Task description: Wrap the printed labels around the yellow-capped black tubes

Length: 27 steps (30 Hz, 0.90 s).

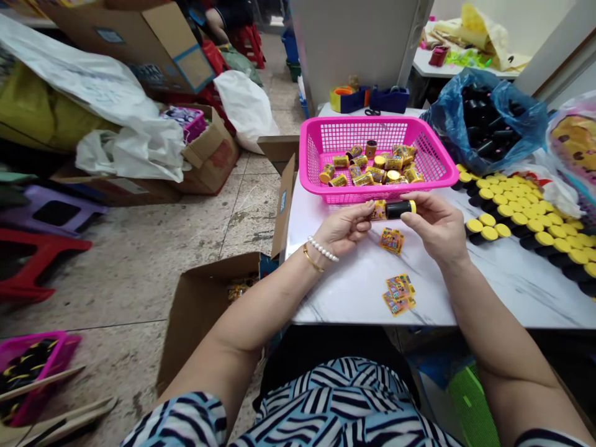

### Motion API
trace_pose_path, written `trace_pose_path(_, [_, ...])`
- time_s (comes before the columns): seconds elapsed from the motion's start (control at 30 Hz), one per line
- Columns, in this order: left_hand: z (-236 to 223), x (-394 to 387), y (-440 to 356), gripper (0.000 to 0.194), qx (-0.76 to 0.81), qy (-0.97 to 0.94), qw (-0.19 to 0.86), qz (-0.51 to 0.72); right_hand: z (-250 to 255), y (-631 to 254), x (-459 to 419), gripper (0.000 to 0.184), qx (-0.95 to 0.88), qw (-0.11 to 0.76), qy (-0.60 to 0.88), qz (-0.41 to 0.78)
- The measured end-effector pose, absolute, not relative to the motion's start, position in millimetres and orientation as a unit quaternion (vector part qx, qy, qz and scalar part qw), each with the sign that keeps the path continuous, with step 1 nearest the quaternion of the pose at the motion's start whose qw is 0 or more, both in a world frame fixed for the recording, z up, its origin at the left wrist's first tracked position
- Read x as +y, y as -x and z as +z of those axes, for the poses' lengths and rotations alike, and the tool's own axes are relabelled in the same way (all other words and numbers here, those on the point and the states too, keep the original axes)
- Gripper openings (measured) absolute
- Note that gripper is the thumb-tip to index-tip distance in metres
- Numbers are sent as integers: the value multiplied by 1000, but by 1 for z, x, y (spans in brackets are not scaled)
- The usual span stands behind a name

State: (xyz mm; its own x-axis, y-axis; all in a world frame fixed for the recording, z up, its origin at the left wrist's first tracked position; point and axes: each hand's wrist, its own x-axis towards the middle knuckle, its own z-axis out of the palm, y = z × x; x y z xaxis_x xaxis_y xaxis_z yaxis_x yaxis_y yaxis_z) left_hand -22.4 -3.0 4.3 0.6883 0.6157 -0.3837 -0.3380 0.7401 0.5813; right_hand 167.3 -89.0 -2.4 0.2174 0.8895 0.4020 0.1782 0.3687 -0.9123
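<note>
Yellow and black meet between two hands

From the head view, the left hand (pixel 345 228) pinches a small printed yellow cylinder (pixel 379 210) between thumb and fingers, its other fingers curled beneath. The right hand (pixel 440 226) grips a black tube (pixel 395 210), thumb near its yellow-capped end. The two pieces lie end to end, level, just in front of a pink basket (pixel 372 129); whether one enters the other cannot be told. The hands are apart from each other, joined only by these pieces.

Loose printed cylinders (pixel 363 180), some with yellow tops, lie jumbled inside the basket, which stands on a white marbled table (pixel 344 292). Nearer the person, one flat printed piece (pixel 392 240) lies below the hands, and an overlapping printed group (pixel 399 294) lies close to the table edge.

To the right, yellow-capped black tubes (pixel 531 214) stand packed in rows, a cluster of four (pixel 488 227) just beside them. Behind these, a blue plastic bag (pixel 440 115) holds black pieces. Scissors (pixel 372 112) lie behind the basket. A pearl bracelet (pixel 323 249) circles the left wrist.
</note>
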Motion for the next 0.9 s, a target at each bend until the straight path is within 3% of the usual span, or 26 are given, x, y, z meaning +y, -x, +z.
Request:
trace_pose_path(0.3, [1, -3, 22, 13, 267, -235, 895, 269, 3, -163, -96, 36, -678, 519, 520, 1])
trace_pose_path(0.4, [0, -3, 22, 12, 267, -245, 892, 269, 2, -159, -97, 34, -657, 539, 524, 57])
trace_pose_path(0.57, [0, -3, 23, 13, 270, -246, 886, 286, -6, -155, -95, 32, -563, 600, 481, 304])
trace_pose_path(0.7, [0, -5, 24, 12, 243, -288, 878, 296, -4, -166, -92, 33, -537, 635, 485, 270])
trace_pose_path(0.9, [-3, -9, 25, 36, 269, -352, 831, 337, -7, -174, -90, 39, -560, 635, 480, 229])
